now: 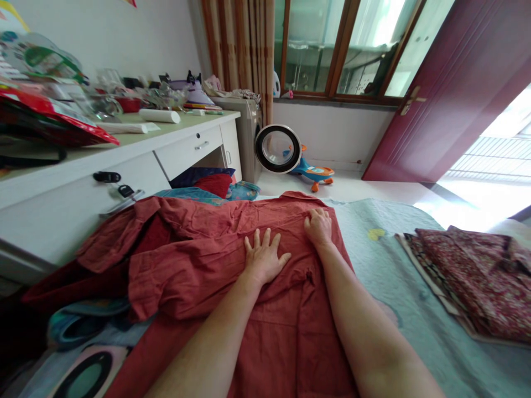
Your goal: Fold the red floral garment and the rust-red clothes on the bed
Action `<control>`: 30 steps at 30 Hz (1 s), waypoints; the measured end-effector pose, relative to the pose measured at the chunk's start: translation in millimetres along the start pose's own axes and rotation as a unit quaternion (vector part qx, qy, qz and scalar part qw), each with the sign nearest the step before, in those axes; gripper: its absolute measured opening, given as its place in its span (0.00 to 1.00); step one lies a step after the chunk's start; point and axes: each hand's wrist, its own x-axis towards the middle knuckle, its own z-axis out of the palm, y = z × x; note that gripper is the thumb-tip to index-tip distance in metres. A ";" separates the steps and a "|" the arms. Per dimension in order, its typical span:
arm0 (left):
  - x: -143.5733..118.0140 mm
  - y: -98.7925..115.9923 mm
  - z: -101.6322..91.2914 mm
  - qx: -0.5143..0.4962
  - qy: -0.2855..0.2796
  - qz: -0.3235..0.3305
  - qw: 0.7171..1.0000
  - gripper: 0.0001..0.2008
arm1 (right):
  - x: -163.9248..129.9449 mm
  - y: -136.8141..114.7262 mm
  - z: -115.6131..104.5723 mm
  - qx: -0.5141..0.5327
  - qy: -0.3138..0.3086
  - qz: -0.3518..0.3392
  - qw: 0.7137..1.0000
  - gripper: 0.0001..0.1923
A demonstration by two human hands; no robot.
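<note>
A brick-red long-sleeved shirt [274, 326] lies spread in wrinkled layers across the light-blue bedding. One sleeve [166, 273] is laid toward the left, with its cuff end near the bed's side. On the middle of the cloth my left hand [264, 257] rests flat, fingers spread, holding nothing. Farther right, my right hand [319, 225] is bent over the cloth near the shirt's right edge, its fingers curled onto the fabric. What lies beneath its fingertips is hidden.
Folded patterned clothes [477, 282] lie on the bedding [373, 243] at right. A cluttered white desk [124, 160] runs along the left. Beyond the bed stand a washing machine with its round door [279, 148] swung out, a blue ride-on toy [315, 172] and a red door [431, 94].
</note>
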 end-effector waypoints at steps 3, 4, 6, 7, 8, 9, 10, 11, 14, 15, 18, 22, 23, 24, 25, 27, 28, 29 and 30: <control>-0.7 0.4 -1.2 0.001 0.002 0.001 1.000 0.37 | 2.1 7.2 -0.4 -0.033 -0.060 0.031 0.997 0.22; -1.0 0.5 -1.3 0.001 0.003 -0.001 1.000 0.37 | 3.5 9.0 1.1 -0.039 -0.081 0.031 0.995 0.24; -1.6 0.6 -1.4 0.001 0.002 -0.011 1.000 0.38 | 6.8 12.0 4.8 -0.050 -0.114 0.034 0.992 0.27; -1.8 0.6 -1.4 0.000 0.000 -0.019 1.000 0.38 | 8.3 13.2 6.5 -0.054 -0.127 0.037 0.990 0.28; -2.0 0.6 -1.5 0.000 -0.002 -0.026 1.000 0.38 | 9.7 14.2 7.9 -0.058 -0.140 0.040 0.988 0.29; -2.1 0.6 -1.7 -0.001 -0.003 -0.034 0.999 0.38 | 10.8 15.0 9.0 -0.061 -0.149 0.043 0.986 0.30; -2.2 0.7 -1.9 -0.001 -0.005 -0.040 0.999 0.39 | 11.7 15.7 9.7 -0.063 -0.157 0.046 0.985 0.31; -2.3 0.8 -2.2 -0.001 -0.006 -0.046 0.999 0.39 | 12.2 16.2 10.1 -0.065 -0.162 0.048 0.984 0.32; -2.0 1.2 -2.7 0.000 -0.009 -0.058 0.998 0.40 | 12.5 17.0 10.5 -0.068 -0.170 0.050 0.982 0.33; -1.9 1.3 -2.6 0.000 -0.010 -0.060 0.998 0.40 | 12.4 17.1 10.5 -0.068 -0.172 0.050 0.982 0.33; -1.3 1.4 -1.6 -0.002 -0.011 -0.059 0.998 0.40 | 11.6 17.3 10.1 -0.064 -0.172 0.051 0.982 0.33; -1.5 0.5 -3.0 -0.002 -0.013 -0.058 0.998 0.40 | 11.3 13.1 4.4 -0.062 -0.159 0.045 0.984 0.32; -1.7 -0.2 -4.4 -0.001 -0.015 -0.057 0.998 0.40 | 11.6 9.7 1.7 -0.064 -0.149 0.039 0.986 0.31; -1.9 -1.2 -6.2 0.000 -0.017 -0.055 0.998 0.41 | 11.9 4.9 -1.3 -0.065 -0.133 0.029 0.989 0.31; -2.1 -2.6 -8.3 0.002 -0.015 -0.054 0.998 0.40 | 12.2 -1.4 -4.3 -0.061 -0.115 0.011 0.991 0.30; -2.1 -6.1 -12.2 0.008 -0.006 -0.050 0.999 0.38 | 12.2 -17.4 -8.9 -0.037 -0.094 -0.057 0.993 0.26; -1.9 -8.1 -13.6 0.012 0.001 -0.048 0.999 0.36 | 11.7 -26.4 -9.9 -0.019 -0.099 -0.103 0.989 0.22; -1.5 -10.1 -14.3 0.014 0.007 -0.046 0.999 0.35 | 10.7 -35.4 -9.8 -0.001 -0.114 -0.153 0.982 0.19; -1.0 -12.0 -14.4 0.017 0.009 -0.045 0.999 0.34 | 9.1 -43.6 -8.7 0.013 -0.134 -0.200 0.971 0.18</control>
